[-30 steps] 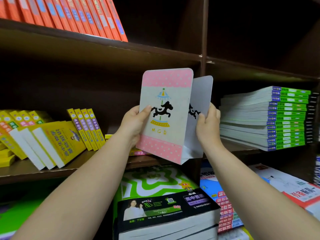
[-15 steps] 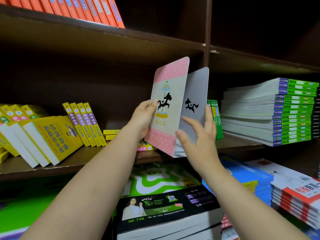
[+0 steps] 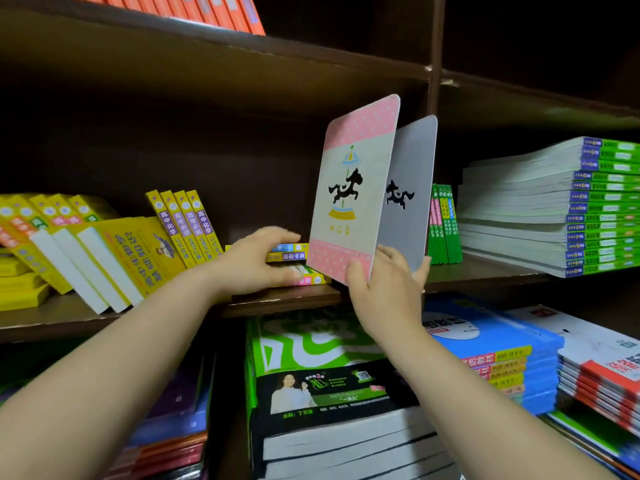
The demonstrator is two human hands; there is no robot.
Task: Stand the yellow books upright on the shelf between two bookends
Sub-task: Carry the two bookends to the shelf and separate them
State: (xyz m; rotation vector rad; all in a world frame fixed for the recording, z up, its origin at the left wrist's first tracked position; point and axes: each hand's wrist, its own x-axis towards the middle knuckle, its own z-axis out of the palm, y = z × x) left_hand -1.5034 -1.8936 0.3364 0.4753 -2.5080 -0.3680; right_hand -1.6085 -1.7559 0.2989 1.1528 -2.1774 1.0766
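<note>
Two bookends are held together above the middle shelf: a pink and cream one with a carousel horse in front, a grey one behind it. My right hand grips their lower edges, thumb on the pink one. My left hand rests on a small flat pile of yellow books lying on the shelf. Further left, several yellow books lean to the left, and more yellow ones lie tilted with their page edges showing.
Green books stand right of the bookends beside a tall flat stack of green-spined books. Orange books fill the shelf above. Stacks of books lie on the level below. A wooden divider splits the shelves.
My left hand let go of the pink bookend and dropped onto the flat yellow books. My right hand moved down to hold both bookends by their lower edges.
</note>
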